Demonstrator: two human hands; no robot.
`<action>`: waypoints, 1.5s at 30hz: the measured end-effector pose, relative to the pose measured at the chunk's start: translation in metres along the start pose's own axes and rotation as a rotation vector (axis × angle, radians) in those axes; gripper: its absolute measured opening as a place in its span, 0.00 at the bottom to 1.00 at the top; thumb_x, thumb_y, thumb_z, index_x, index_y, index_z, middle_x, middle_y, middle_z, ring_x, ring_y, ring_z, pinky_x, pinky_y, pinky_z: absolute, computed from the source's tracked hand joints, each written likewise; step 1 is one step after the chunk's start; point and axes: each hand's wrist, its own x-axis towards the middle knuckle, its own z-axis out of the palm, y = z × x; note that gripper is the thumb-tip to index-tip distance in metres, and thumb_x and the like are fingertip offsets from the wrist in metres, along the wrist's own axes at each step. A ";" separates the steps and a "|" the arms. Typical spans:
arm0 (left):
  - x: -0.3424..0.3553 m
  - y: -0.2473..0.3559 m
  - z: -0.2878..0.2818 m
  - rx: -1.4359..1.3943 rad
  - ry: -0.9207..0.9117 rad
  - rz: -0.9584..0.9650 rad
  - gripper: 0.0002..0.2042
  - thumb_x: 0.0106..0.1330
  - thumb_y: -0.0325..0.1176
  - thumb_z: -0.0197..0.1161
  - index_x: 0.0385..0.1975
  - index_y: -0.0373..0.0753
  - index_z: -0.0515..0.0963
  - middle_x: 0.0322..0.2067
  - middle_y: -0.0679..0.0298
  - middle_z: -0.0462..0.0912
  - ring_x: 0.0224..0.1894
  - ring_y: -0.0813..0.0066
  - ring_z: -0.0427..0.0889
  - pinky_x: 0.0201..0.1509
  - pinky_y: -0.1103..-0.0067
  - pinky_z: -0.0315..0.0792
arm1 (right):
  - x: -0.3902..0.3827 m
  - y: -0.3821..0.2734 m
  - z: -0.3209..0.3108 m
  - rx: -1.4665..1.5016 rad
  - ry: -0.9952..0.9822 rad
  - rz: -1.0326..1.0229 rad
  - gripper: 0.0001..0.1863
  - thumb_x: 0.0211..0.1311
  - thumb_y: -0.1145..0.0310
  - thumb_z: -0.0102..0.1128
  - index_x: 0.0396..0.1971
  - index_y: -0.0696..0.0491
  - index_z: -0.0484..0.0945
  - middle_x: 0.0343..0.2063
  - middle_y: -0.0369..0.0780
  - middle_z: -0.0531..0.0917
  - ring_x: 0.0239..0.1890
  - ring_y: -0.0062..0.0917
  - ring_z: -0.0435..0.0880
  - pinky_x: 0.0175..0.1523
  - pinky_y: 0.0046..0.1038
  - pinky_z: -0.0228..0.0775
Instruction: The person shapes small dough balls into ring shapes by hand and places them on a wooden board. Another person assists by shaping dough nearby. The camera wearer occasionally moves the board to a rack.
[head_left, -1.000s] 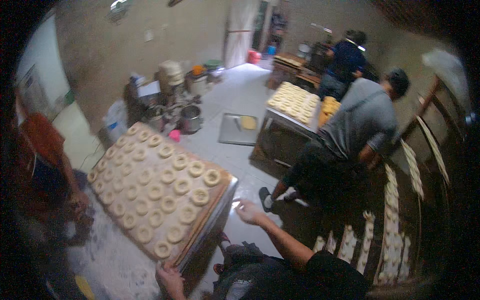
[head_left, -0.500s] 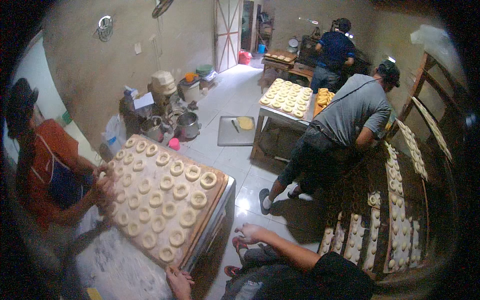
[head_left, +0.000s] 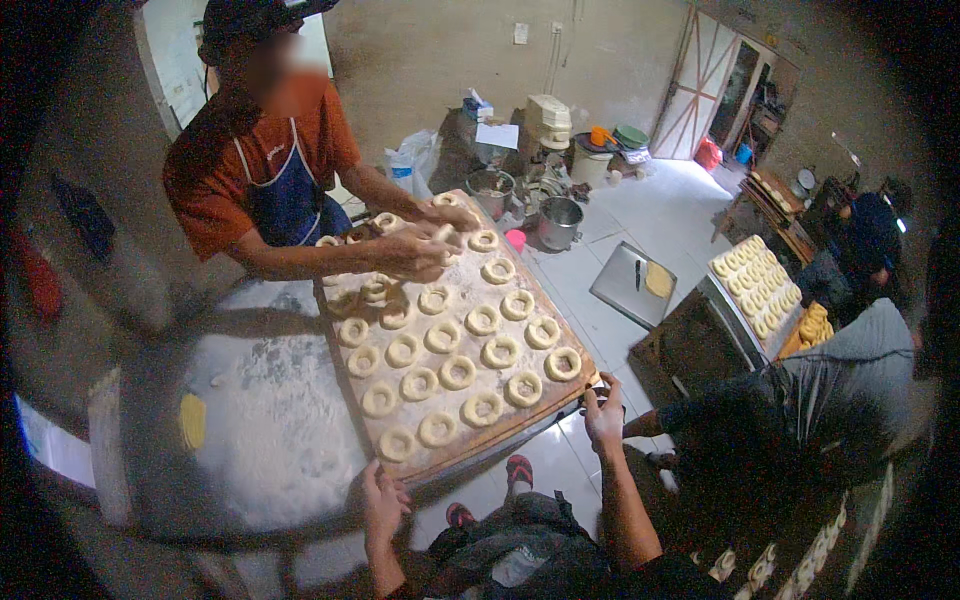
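Note:
A floured wooden board covered with rows of pale dough rings lies in front of me. My left hand grips the board's near left corner, its fingers bent at the edge. At the near right corner my right hand has hold of the same board, fingers curled round the edge. Across the board, a person in an orange shirt and blue apron works with both hands over the rings, a piece of dough between the fingers.
A flour-dusted table adjoins the board on the left, with a yellow scraper-like piece on it. A metal pot and a tray stand on the floor beyond. To the right, two people are near another ring-covered board.
My right hand has gone from open in mid-air to the board's near right corner. My left hand stays at the near left corner. The view has swung left.

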 end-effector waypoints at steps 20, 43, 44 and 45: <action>0.015 0.041 0.050 -0.386 0.315 -0.114 0.26 0.76 0.52 0.41 0.60 0.35 0.66 0.52 0.53 0.74 0.49 0.62 0.78 0.51 0.64 0.74 | 0.089 0.017 -0.021 0.612 -0.412 0.435 0.10 0.63 0.67 0.56 0.39 0.57 0.74 0.24 0.38 0.78 0.17 0.20 0.72 0.22 0.19 0.64; 0.215 -0.031 0.045 -0.640 -0.181 0.053 0.34 0.62 0.53 0.55 0.62 0.35 0.66 0.59 0.51 0.72 0.61 0.53 0.72 0.65 0.53 0.66 | 0.019 0.135 0.071 1.292 -0.458 0.262 0.32 0.42 0.71 0.65 0.52 0.63 0.71 0.41 0.45 0.82 0.28 0.30 0.82 0.26 0.29 0.76; 0.236 -0.019 0.054 -0.613 -0.223 0.025 0.34 0.62 0.53 0.55 0.62 0.35 0.66 0.59 0.51 0.72 0.61 0.53 0.72 0.65 0.53 0.66 | 0.026 0.145 0.077 1.257 -0.428 0.205 0.32 0.41 0.71 0.65 0.52 0.63 0.71 0.41 0.45 0.82 0.28 0.31 0.83 0.28 0.30 0.77; 0.251 -0.005 0.060 -0.574 -0.272 0.021 0.34 0.62 0.53 0.54 0.62 0.35 0.66 0.59 0.51 0.72 0.61 0.54 0.72 0.65 0.53 0.66 | 0.014 0.150 0.087 1.251 -0.340 0.157 0.31 0.41 0.71 0.66 0.50 0.63 0.72 0.40 0.45 0.82 0.29 0.31 0.82 0.30 0.30 0.77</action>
